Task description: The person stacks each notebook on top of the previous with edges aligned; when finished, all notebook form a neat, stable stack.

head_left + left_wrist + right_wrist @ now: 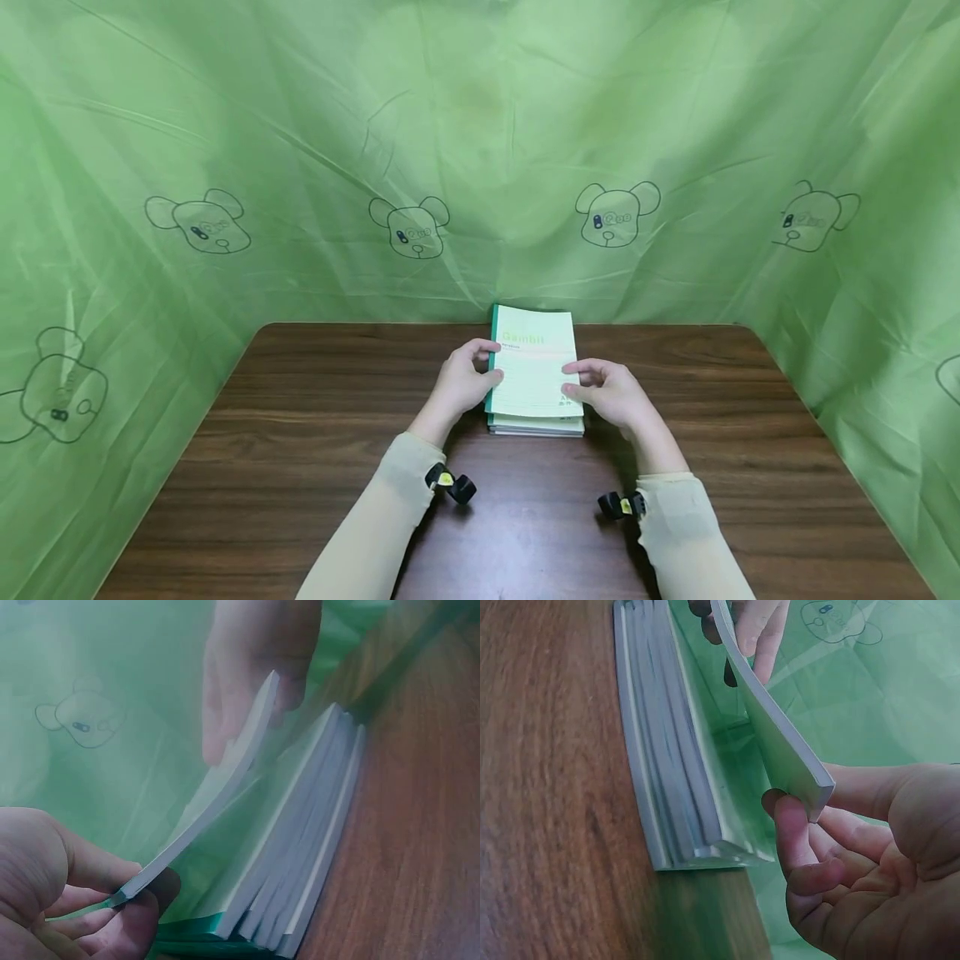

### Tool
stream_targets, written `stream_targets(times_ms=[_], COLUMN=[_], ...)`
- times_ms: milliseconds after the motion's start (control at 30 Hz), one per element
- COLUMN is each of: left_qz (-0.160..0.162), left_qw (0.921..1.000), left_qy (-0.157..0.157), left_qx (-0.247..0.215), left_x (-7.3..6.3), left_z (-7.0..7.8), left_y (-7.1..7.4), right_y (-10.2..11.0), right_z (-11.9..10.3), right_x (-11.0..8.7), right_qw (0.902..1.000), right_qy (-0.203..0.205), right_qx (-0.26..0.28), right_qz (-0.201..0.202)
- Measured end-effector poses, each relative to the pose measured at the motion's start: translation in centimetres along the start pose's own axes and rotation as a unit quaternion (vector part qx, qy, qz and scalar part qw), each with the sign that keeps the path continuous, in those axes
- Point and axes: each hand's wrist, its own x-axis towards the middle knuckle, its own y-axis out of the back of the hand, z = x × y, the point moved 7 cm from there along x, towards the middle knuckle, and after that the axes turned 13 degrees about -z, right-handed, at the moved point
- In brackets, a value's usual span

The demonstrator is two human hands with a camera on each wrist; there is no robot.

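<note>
A pale green notebook (534, 367) with a dark green spine is held between both hands, just above a stack of similar notebooks (536, 430). My left hand (468, 375) pinches its spine edge, thumb on the cover side. The right hand (609, 390) pinches the opposite edge near the lower corner. In the left wrist view the held notebook (217, 795) tilts and bows slightly, with a gap between it and the stack (300, 840). The right wrist view shows fingers curled under the notebook's corner, and the stack (675, 750) lying flat on the table.
The stack rests near the far edge of a dark brown wooden table (315, 433). Behind and on both sides hangs a green curtain (480, 150) printed with bear-like faces. A small black camera (452, 483) is strapped on the left wrist, another camera (622, 505) on the right.
</note>
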Motion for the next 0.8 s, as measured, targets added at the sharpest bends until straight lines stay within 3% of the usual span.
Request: stream_targets(times_ms=[400,800], left_qz=[0.017,0.018], left_qw=[0.9976,0.9917], left_qy=[0.021,0.033], left_qx=[0.063,0.123], left_x=[0.2,0.0], left_z=[-0.4,-0.4], left_y=[-0.3,0.0], right_y=[-0.4,0.1], right_z=[1.4,1.9], right_x=[0.7,0.7], right_qw=[0.9991,0.9978], right_qy=[-0.002,-0.025], right_qx=[-0.034,-0.062], right_qz=[-0.023,-0.004])
